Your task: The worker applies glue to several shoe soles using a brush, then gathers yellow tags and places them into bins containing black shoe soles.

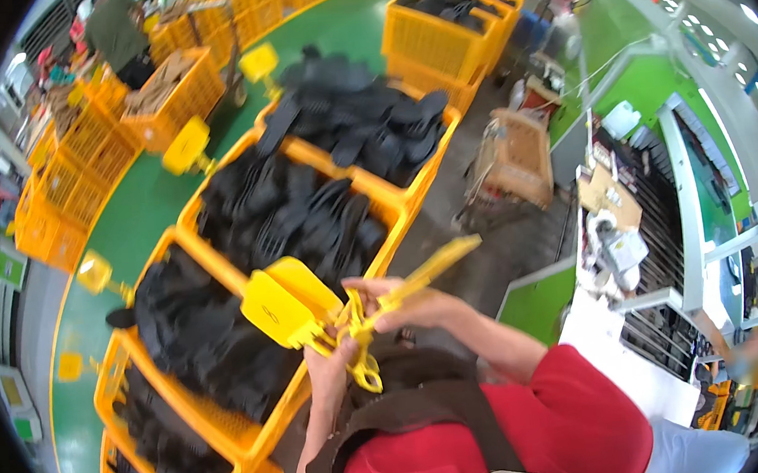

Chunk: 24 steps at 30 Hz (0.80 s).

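Observation:
In front of my chest, my left hand (326,367) is closed on the stems of yellow plastic tags (281,306). At least two of their flat square plates overlap, fanned toward the crates. My right hand (407,304) pinches another yellow tag (436,266), seen nearly edge-on and pointing up to the right. The looped yellow ends (367,373) bunch together between my hands, so how they join is partly hidden. Just beyond my hands stands a row of orange crates (396,251) filled with black shoe soles (292,217).
Similar yellow tags (186,147) stick out from the crates' left side. More orange crates (433,35) with black pieces stand at the far right. A hand cart with a cardboard box (519,159) and a cluttered bench (616,216) are on my right. A person (116,39) works at the far left.

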{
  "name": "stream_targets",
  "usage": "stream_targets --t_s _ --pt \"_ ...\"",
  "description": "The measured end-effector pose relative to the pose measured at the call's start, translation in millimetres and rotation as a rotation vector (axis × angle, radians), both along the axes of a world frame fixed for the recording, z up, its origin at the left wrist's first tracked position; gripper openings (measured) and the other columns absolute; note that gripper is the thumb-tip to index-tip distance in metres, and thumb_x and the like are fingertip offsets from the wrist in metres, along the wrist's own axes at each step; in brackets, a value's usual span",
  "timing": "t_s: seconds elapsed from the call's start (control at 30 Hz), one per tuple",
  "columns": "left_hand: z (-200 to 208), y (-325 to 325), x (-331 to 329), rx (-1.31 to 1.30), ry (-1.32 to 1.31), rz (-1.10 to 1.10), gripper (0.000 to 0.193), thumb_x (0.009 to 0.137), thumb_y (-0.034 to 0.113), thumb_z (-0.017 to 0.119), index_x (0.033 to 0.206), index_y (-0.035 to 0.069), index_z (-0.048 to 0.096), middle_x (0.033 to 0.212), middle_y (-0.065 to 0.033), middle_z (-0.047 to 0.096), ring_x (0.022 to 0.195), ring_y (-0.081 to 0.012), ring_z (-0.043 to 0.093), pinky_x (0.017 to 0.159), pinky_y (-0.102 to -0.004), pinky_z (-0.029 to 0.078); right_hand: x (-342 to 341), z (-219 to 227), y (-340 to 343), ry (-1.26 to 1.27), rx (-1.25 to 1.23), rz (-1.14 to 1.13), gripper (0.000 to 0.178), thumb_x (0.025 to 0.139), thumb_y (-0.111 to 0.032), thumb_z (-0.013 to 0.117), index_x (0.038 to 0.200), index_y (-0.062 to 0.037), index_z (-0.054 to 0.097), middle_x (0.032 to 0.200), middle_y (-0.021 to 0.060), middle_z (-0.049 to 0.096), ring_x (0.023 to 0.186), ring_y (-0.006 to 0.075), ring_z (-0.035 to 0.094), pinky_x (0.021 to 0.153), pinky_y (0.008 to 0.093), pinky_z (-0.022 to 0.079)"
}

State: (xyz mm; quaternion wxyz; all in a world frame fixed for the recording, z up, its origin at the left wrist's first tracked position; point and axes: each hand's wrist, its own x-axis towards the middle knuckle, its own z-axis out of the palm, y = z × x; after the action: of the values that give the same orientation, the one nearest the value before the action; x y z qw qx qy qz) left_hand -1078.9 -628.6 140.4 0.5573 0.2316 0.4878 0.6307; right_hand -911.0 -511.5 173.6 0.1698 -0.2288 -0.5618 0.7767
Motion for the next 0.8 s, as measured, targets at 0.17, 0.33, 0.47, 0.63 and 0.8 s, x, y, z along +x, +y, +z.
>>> stream_targets --t_s 0.17,0.33,0.47,0.63,0.8 --pt "-4 101 107 -0.014 -0.122 -0.336 0.029 0.077 -0.001 0.067 0.101 0.003 0.051 0.093 -0.0054 0.059 0.080 -0.0128 0.060 0.073 -0.0263 0.052 124 -19 49 0.047 -0.057 -0.371 0.072 0.083 -0.019 0.065 0.138 0.0058 0.026 0.127 0.0145 0.049 0.113 0.0191 0.051 0.096 0.0334 0.040" --pt "2 184 200 -0.041 -0.096 -0.570 0.038 0.076 -0.002 0.068 0.111 0.001 0.054 0.097 -0.0037 0.061 0.087 -0.0124 0.060 0.074 -0.0257 0.051 203 -6 88 0.030 -0.130 -0.743 0.049 0.087 -0.014 0.060 0.128 0.0031 0.041 0.111 0.0091 0.058 0.102 0.0155 0.056 0.090 0.0312 0.044" --pt "-5 249 246 -0.043 -0.082 -0.728 0.038 0.077 0.000 0.068 0.112 0.002 0.054 0.100 -0.0028 0.061 0.088 -0.0097 0.059 0.074 -0.0242 0.049 255 -3 133 -0.101 -0.107 -0.821 0.056 0.087 -0.022 0.061 0.129 0.0052 0.038 0.118 0.0120 0.054 0.110 0.0192 0.052 0.097 0.0323 0.039" --pt "-20 337 289 -0.020 -0.139 -0.752 0.039 0.076 0.001 0.070 0.112 0.002 0.054 0.100 -0.0020 0.061 0.089 -0.0091 0.058 0.076 -0.0243 0.048 300 -4 224 -0.039 -0.099 -0.724 0.064 0.087 -0.031 0.060 0.132 0.0063 0.035 0.125 0.0152 0.049 0.119 0.0229 0.046 0.103 0.0335 0.033" --pt "-23 443 313 0.057 -0.099 -0.784 0.038 0.077 -0.001 0.069 0.112 0.002 0.054 0.098 -0.0016 0.061 0.087 -0.0090 0.059 0.075 -0.0246 0.049 325 -15 325 0.000 -0.050 -0.696 0.067 0.088 -0.033 0.058 0.135 0.0035 0.026 0.129 0.0144 0.044 0.120 0.0218 0.044 0.101 0.0345 0.034"
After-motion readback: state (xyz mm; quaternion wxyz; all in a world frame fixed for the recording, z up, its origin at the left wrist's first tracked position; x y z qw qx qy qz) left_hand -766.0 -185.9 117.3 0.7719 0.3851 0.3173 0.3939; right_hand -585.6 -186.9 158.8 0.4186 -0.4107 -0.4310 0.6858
